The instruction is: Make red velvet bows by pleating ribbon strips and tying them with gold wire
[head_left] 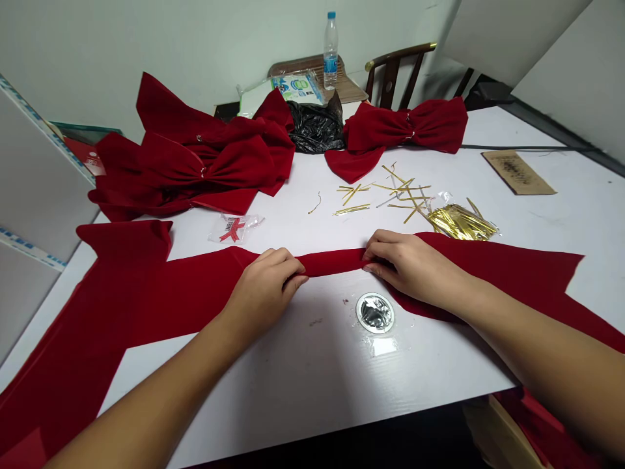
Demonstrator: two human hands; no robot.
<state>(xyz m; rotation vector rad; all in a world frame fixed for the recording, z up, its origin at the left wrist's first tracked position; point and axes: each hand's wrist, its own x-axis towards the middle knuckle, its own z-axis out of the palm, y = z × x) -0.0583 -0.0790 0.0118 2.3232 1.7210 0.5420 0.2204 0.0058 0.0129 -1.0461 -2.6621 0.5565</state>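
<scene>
A long red velvet ribbon [195, 293] lies across the white table, its middle stretch folded narrow between my two hands. My left hand [266, 280] pinches that folded stretch at its left end, thumb towards me. At its right end my right hand [400, 264] grips the same ribbon with closed fingers. Both sides of the ribbon spread out wide, with a notched end at the right. Behind my right hand is a bundle of gold twist ties [461, 223], and several loose gold ties [354, 210] are scattered to its left.
Red bows [234, 159] are piled at the back left, and another red bow [405, 130] lies at the back right. Between them sits a black plastic bag [317, 127]. A water bottle [331, 55], a small clear packet [234, 228], a cardboard piece [517, 172] and a round cable cover [375, 312] are around.
</scene>
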